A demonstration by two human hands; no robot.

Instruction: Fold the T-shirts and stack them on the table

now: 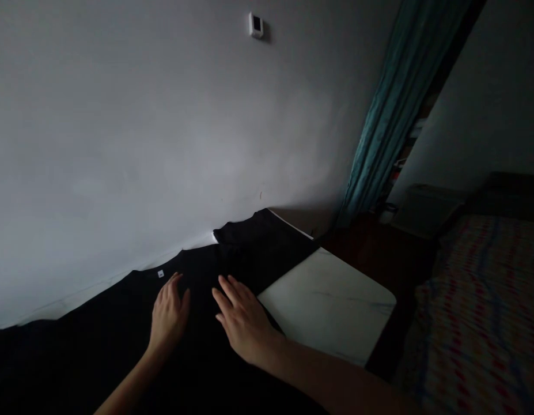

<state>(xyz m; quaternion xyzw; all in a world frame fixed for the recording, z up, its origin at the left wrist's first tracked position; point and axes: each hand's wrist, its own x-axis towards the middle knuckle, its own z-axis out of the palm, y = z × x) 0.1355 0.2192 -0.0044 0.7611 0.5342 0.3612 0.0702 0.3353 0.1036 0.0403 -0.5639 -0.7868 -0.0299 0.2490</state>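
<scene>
A black garment lies spread over a white marbled table, with a small white label near its upper edge. My left hand is over the garment just below the label, its fingers apart and holding nothing. To the right, my right hand is also over the black cloth, fingers spread and holding nothing. Whether either palm presses on the cloth is too dark to tell. A dark sleeve-like part of the cloth reaches toward the table's far edge.
A pale wall runs along the table's far side, with a small white device mounted high on it. A teal curtain hangs at the right. Patterned bedding lies at the far right, beyond the table's rounded corner.
</scene>
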